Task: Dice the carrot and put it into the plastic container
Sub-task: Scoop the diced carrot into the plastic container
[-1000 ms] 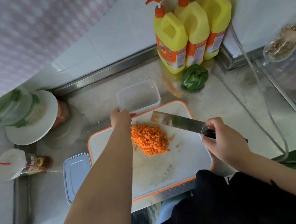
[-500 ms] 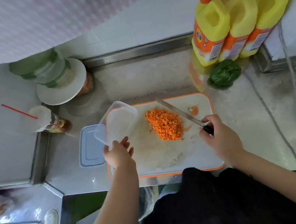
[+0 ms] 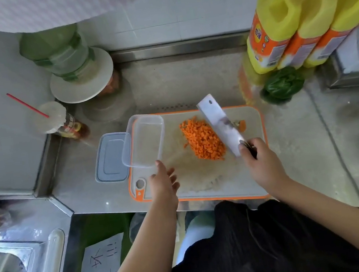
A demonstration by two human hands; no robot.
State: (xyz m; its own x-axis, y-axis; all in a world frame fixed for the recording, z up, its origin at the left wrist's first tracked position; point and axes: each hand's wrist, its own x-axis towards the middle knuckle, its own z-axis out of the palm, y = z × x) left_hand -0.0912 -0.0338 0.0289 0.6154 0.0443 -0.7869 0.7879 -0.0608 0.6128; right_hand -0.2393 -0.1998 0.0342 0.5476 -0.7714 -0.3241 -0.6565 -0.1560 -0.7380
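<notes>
My right hand point(image 3: 262, 165) grips the cleaver point(image 3: 220, 125), blade against the diced carrot point(image 3: 202, 140) mid cutting board point(image 3: 203, 178). My left hand point(image 3: 163, 184), fingers relaxed, touches the empty plastic container point(image 3: 143, 141) at the board's left edge.

I see a steel counter point(image 3: 189, 80) carrying: an orange-rimmed cutting board point(image 3: 206, 178) at the front edge; a grey lid point(image 3: 110, 157) lying flat just left of the board. Toward the back wall: three yellow pump bottles point(image 3: 297, 25) at the right, a green bag point(image 3: 282, 84) before them, a capped bottle with a red straw point(image 3: 62, 123) at the left.
</notes>
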